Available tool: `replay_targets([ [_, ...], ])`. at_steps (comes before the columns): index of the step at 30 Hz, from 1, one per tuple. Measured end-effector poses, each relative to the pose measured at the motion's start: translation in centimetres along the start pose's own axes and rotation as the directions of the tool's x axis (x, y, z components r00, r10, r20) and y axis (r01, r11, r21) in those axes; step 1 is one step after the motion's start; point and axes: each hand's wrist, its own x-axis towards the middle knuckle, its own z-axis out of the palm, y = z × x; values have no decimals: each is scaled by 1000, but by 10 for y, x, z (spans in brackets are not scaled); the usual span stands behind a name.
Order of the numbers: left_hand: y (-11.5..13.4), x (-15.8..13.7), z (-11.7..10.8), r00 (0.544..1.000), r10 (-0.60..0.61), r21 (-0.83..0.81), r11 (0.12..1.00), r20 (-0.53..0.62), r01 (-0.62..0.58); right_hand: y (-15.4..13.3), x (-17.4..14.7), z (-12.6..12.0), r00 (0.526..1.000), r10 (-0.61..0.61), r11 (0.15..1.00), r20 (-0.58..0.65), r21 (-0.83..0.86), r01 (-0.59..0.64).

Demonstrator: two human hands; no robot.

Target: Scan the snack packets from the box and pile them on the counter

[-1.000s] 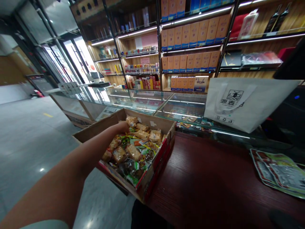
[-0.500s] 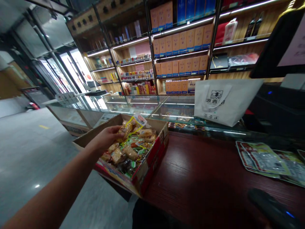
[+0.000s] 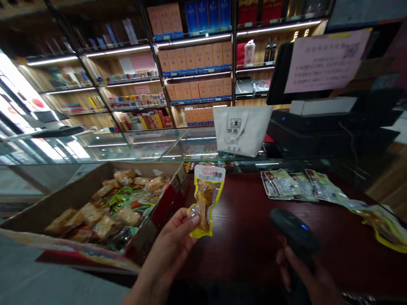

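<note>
My left hand (image 3: 178,237) pinches the lower left edge of a vacuum-packed chicken drumstick (image 3: 206,199) in a clear pouch with a yellow border. Its white label with a barcode is uppermost, and the pouch is held upright above the dark red counter. My right hand (image 3: 299,271), in shadow at lower right, grips the handle of a black barcode scanner (image 3: 295,231) with a small blue light. The scanner's head points toward the pouch, some distance apart from it. Left of my left hand stands an open cardboard box (image 3: 173,190) of packaged snacks (image 3: 127,216).
Several flat snack pouches (image 3: 281,183) lie on the counter (image 3: 241,254) at right, beside another yellow-edged pouch (image 3: 381,224). A white tote bag (image 3: 243,131) stands on the glass display case (image 3: 152,144). Behind the right side is a black monitor (image 3: 281,76) bearing a pink notice.
My left hand has lifted the drumstick pouch out of the box and carried it right, over the counter. The view has turned right. More of the right hand and scanner now shows.
</note>
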Motion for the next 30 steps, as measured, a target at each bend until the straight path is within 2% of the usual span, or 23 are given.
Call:
replay_targets([
  [3, -41, 8, 9, 999, -28, -48, 998, -21, 27, -16, -14, 11, 989, -123, 991, -76, 51, 127],
  [5, -64, 12, 15, 998, -17, -46, 999, -60, 14, -26, -22, 21, 986, -140, 986, -89, 76, 146],
  [7, -80, 13, 20, 995, -20, -31, 999, -94, 17, -32, -28, 27, 984, -155, 980, -93, 115, 165],
  [10, -95, 14, 28, 992, -32, -5, 999, -120, 32, -33, -32, 32, 983, -178, 979, -52, 89, 182],
  [18, -112, 12, 40, 994, 14, 53, 999, -105, -8, -29, -36, 44, 979, -202, 979, 10, -17, 202],
  [30, -120, 12, 48, 995, 7, 70, 998, -96, 0, -38, -38, 42, 978, -203, 979, -35, -36, 202],
])
